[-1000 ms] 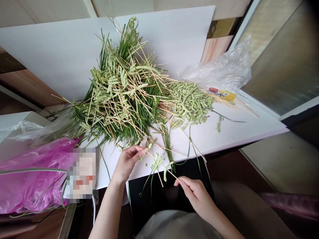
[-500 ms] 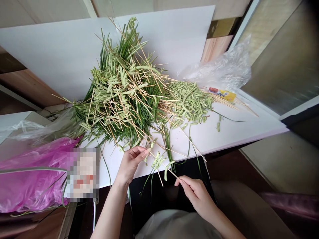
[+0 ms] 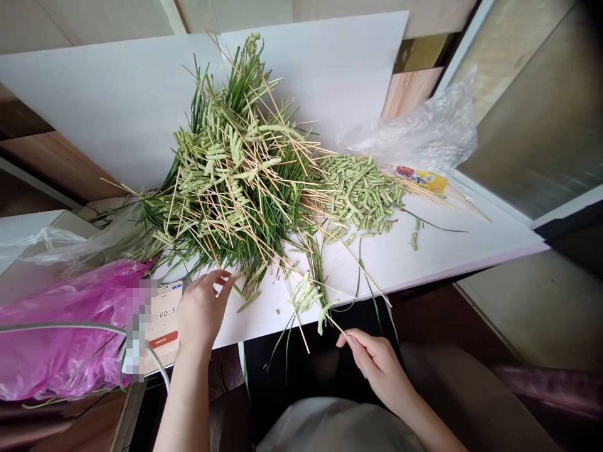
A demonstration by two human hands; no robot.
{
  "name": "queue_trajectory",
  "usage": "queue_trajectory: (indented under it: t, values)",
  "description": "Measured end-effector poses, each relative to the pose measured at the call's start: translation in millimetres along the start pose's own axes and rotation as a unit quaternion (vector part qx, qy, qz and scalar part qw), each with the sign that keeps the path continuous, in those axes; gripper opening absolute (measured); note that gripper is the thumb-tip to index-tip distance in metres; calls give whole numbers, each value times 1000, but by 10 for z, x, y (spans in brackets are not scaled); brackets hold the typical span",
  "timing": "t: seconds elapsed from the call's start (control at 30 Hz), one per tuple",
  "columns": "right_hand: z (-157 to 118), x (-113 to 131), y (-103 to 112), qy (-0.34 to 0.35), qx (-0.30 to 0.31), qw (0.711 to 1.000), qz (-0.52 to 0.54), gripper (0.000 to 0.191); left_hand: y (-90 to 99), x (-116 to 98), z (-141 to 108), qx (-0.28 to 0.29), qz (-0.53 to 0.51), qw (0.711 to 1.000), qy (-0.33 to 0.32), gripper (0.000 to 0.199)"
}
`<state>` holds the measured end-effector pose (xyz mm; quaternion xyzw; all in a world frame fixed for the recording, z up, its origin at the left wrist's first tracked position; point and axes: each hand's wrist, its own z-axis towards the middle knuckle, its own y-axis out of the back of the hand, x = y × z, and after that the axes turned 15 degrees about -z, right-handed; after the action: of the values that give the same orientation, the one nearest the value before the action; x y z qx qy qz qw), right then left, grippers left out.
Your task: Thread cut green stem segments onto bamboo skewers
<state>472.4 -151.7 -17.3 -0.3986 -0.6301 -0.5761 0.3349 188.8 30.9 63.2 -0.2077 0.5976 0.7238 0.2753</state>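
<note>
My right hand pinches the lower end of a thin wooden skewer over the table's front edge. Pale green cut bean pieces are on this skewer. More bean pieces lie close to it on the table edge, beside a small bundle of green stems. On the left, my left hand is bent at the table, thumb and finger drawn together beside loose bean pieces. What its fingertips hold, if anything, is hidden.
A large heap of green stalks with bean-threaded skewers on top fills the table's middle. To its right lie a pile of cut beans, a clear bag and spare skewers. A phone and pink bag are left.
My left hand has left the skewer and moved left to the loose bean pieces. My right hand still holds the skewer, shifted slightly right.
</note>
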Motion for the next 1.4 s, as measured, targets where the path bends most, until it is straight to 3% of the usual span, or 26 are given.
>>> queue_trajectory:
  t: [0.07,0.17,0.4,0.47,0.57,0.63,0.7,1.4]
  values:
    - [3,6,-12,-2,4,1000,0,42,-20,32,-22,-1,49,999,19,27]
    - [-1,18,-37,-4,9,1000,1,43,-98,62,-66,6,36,999,27,30]
    - [-23,50,-10,-1,19,1000,1,40,-70,42,-65,4,-177,983,51,30]
    - [-21,80,-1,3,28,1000,-6,39,-67,-29,-79,44,-286,954,71,35]
    - [-13,134,-15,14,38,999,-14,39,-132,-141,-130,123,-443,883,97,37]
    - [-10,164,-35,22,44,999,-19,40,-200,-193,-172,155,-497,847,106,35]
    - [-9,185,-52,29,47,998,-26,41,-259,-225,-206,171,-516,833,103,32]
    - [-15,139,-76,15,43,999,-16,40,-393,-367,-298,144,-552,813,120,24]
